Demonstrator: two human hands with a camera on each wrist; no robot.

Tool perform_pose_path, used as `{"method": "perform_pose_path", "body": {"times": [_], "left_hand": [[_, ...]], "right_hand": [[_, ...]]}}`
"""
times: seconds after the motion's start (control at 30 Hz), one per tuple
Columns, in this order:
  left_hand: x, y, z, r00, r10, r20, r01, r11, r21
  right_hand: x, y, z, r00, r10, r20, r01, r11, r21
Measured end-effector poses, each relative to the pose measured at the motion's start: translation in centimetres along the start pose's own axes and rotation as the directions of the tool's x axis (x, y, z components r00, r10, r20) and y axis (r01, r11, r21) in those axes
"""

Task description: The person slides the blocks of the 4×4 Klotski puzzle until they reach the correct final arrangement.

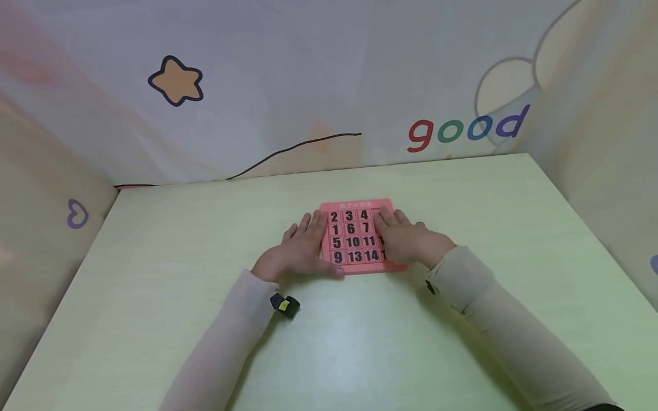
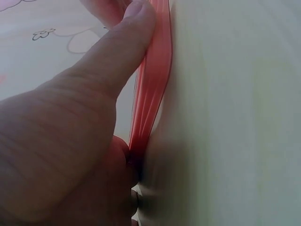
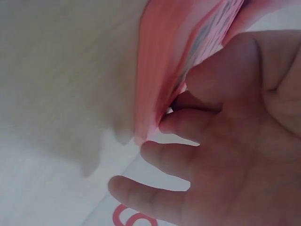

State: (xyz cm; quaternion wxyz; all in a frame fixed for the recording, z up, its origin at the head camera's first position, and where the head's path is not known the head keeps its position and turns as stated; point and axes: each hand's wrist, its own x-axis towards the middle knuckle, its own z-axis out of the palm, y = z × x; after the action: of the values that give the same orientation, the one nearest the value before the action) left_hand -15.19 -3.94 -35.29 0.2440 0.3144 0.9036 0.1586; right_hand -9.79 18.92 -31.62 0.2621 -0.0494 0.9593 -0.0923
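Observation:
A pink sliding number puzzle (image 1: 357, 268) lies flat on the table, its black-numbered tiles set in rows within a raised frame. Along its left side my left hand (image 1: 300, 248) rests with straight fingers, while the thumb touches the near left corner. In the left wrist view that thumb (image 2: 117, 52) lies against the puzzle's edge (image 2: 155, 70). My right hand (image 1: 411, 240) reaches over the right side and hides much of the last column of tiles. The right wrist view shows its thumb and index finger by the tiles, with the other fingers (image 3: 160, 197) spread out beyond the frame.
The pale green table (image 1: 180, 257) stretches around the puzzle. Printed cloth (image 1: 288, 85) stands behind it and at both sides, with a star and the word good. A small dark device (image 1: 285, 306) is strapped at the left wrist.

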Motion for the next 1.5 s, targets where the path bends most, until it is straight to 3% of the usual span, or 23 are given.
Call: {"method": "perform_pose_path", "body": {"times": [0.4, 0.77, 1.0, 1.33, 1.5], "left_hand": [[-0.2, -0.2, -0.5, 1.0, -0.013, -0.005, 0.013, 1.0, -0.02], [0.0, 0.4, 0.2, 1.0, -0.01, 0.03, 0.01, 1.0, -0.001], [-0.3, 0.3, -0.2, 0.999, -0.032, 0.033, 0.032, 0.999, 0.007], [-0.3, 0.2, -0.3, 0.999, -0.025, 0.027, 0.025, 1.0, 0.002], [-0.1, 0.6, -0.2, 0.999, -0.024, 0.034, 0.025, 1.0, -0.013]], "right_hand": [[-1.7, -0.2, 0.3, 0.996, -0.076, -0.042, 0.074, 0.996, -0.059], [0.2, -0.3, -0.2, 0.987, -0.139, -0.085, 0.143, 0.989, 0.03], [1.5, -0.8, -0.6, 0.991, -0.126, -0.037, 0.127, 0.991, 0.034], [1.0, -0.2, -1.3, 0.992, -0.128, -0.015, 0.128, 0.992, 0.009], [0.4, 0.8, -1.6, 0.998, -0.055, -0.012, 0.055, 0.998, 0.022]]}}
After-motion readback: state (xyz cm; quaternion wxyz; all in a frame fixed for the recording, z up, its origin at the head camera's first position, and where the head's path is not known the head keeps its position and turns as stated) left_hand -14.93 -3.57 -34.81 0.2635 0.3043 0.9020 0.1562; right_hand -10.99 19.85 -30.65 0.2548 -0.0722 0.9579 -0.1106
